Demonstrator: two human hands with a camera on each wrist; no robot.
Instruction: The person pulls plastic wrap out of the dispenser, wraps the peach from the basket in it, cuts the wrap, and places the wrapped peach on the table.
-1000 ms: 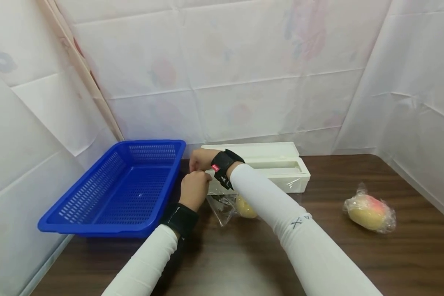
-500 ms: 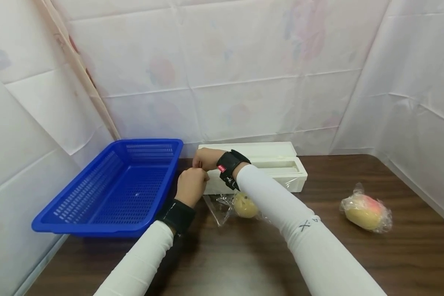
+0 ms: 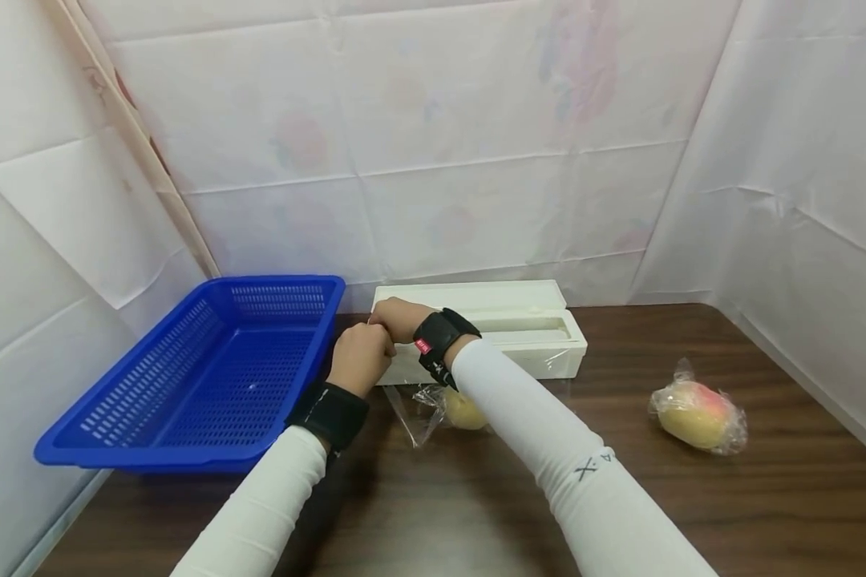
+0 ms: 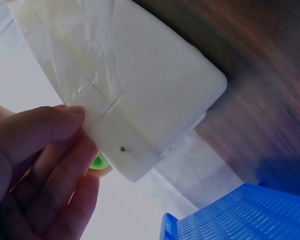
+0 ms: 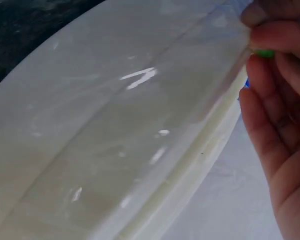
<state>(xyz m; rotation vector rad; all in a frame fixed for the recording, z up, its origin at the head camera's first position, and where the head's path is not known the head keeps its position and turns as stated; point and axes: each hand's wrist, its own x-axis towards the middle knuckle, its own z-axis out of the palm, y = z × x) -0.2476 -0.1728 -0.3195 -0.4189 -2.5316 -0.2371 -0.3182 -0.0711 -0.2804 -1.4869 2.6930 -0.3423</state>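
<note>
A long white cling film box [image 3: 505, 353] with its lid raised stands at the back of the table, a trough visible inside. Clear film [image 4: 85, 60] stretches over its front edge. At the box's left end, my left hand [image 3: 361, 357] pinches the film edge between thumb and fingers. Right beside it, my right hand [image 3: 402, 316] has its fingers curled about a small green piece [image 5: 265, 52], mostly hidden by fingers. In front of the box, a yellow fruit [image 3: 463, 410] lies on loose film, partly hidden behind my right forearm.
A blue perforated basket [image 3: 188, 461] stands to the left, close to my left wrist. On the right of the brown wooden table [image 3: 433, 513] lies a film-wrapped mango [image 3: 700, 415], yellow and red. White cloth walls [image 3: 404, 144] rise behind and at both sides.
The head view has shifted, so the scene sits further left. Relative to the box, my right hand has moved slightly right. My left hand keeps its place at the box's left end.
</note>
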